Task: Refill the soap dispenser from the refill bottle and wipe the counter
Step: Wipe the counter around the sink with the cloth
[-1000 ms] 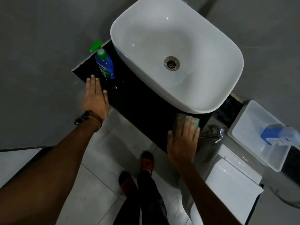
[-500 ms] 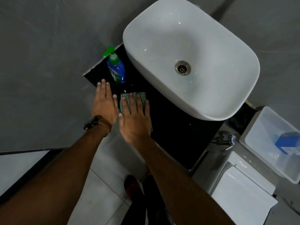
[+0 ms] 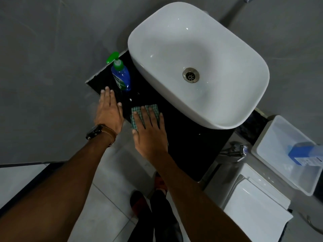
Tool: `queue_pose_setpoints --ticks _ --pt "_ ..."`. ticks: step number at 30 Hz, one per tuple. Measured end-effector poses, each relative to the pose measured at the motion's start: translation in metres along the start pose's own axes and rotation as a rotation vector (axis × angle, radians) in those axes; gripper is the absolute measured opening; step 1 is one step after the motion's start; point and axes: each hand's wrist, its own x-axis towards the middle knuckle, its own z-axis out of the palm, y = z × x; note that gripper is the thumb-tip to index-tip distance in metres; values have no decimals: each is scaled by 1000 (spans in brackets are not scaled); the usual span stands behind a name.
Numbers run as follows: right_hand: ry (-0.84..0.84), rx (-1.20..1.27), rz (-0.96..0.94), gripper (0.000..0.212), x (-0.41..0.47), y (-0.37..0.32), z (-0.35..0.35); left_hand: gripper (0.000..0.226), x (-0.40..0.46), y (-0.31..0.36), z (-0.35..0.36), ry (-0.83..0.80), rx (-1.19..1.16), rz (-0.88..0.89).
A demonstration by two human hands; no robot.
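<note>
At the frame's centre the right hand (image 3: 150, 131) lies flat, fingers spread, pressing a green checked cloth (image 3: 151, 110) onto the black desk (image 3: 185, 142). The left hand (image 3: 109, 112) rests flat at the desk's left edge, holding nothing. Just above it stands the blue soap dispenser (image 3: 121, 78), green pump on. At right, a clear bin (image 3: 272, 135) holds a blue refill bottle (image 3: 305, 155). The white basin (image 3: 197, 63) looks empty.

Green-checked cloth (image 3: 151, 109), blue soap dispenser (image 3: 121, 79) with green pump, black counter (image 3: 183, 142), white basin (image 3: 227, 49).

Blue, green-pumped soap dispenser (image 3: 121, 75) stands upright on the black counter (image 3: 183, 145), green checked cloth (image 3: 146, 112) nearby.
</note>
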Motion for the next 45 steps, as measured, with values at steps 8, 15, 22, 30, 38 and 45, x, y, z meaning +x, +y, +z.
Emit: queue_pose_setpoints --ticks 8,15,22,30,38,45 --pt "7 27 139 60 -79 45 -4 55 -1 4 -5 -8 -24 -4" --pt "-11 6 289 54 -121 87 -9 53 -13 23 -5 -20 -75 -42" --pt "69 -20 468 56 -142 131 -22 54 -92 99 24 -19 -74 110" --pt "80 75 588 59 -154 183 -50 57 -130 204 47 -84 -137 293" --pt "120 147 766 63 -189 261 -56 54 -146 309 78 -187 -206 511" --pt "133 241 917 64 -200 345 -55 54 -148 408 118 -257 -326 588"
